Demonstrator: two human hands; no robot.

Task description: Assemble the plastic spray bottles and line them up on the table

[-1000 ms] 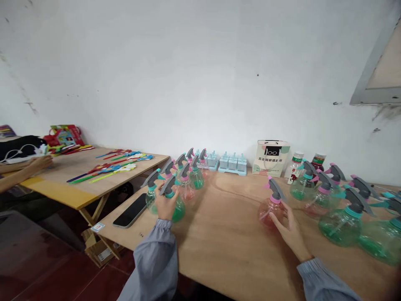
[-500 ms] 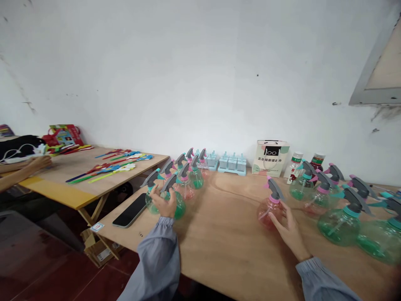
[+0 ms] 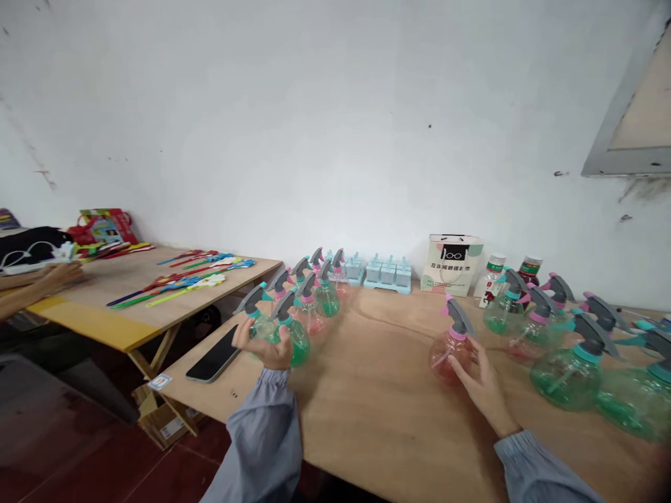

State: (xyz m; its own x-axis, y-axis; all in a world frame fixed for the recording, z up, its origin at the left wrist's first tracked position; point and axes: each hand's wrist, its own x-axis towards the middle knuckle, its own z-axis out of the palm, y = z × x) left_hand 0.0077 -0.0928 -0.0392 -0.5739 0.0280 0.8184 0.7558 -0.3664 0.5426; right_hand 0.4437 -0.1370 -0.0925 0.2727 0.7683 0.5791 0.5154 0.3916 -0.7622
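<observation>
My right hand has its fingers and thumb around the side of a red spray bottle with a pink collar and grey trigger head, upright on the wooden table. Over by the left group, my left hand is raised with its fingers apart and holds nothing. It is in front of a green spray bottle and partly hides another one. More red and green spray bottles stand behind it. To the right of my right hand are several others, such as a large green one.
A phone lies near the left edge. Blue popsicle moulds, a paper bag and two drink bottles line the wall. On a neighbouring table are colourful hand-shaped sticks and another person's hand.
My left hand has opened wider, its fingers moving left and slightly down, away from the bottle head. My right hand stays on the red bottle.
</observation>
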